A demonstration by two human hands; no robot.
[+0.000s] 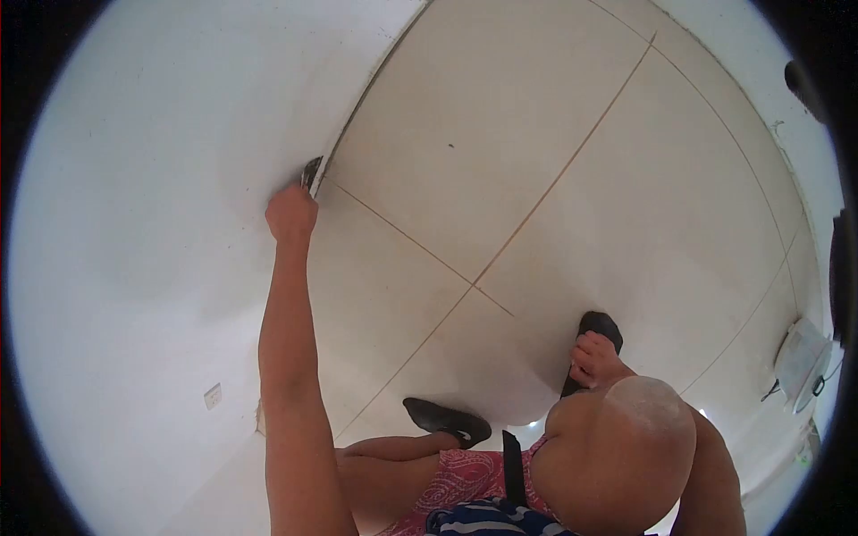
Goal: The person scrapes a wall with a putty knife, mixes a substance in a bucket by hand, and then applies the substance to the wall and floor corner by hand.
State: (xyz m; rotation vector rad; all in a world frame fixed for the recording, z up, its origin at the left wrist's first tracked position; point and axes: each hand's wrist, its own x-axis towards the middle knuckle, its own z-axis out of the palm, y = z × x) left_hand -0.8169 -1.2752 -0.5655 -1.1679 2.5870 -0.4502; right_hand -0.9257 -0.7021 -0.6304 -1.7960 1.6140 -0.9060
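Observation:
My left hand point(292, 213) is closed around a scraper point(311, 171) at the foot of the white wall. Its dark, stained blade points away from me, close to the seam where wall and floor meet. My right hand point(595, 359) is down over my right black shoe point(601, 325), near my bent knee. Its fingers are curled, and whatever may be under them is hidden. On the floor to the left of it is my other black shoe point(447, 422).
The white wall point(152, 179) runs along the left, with a wall socket point(213, 396) low on it. Beige tiles point(465, 205) with brown joints cover the floor. A whitish bucket point(802, 364) with a handle stands at the far right. A small dark speck point(451, 146) lies on the tiles.

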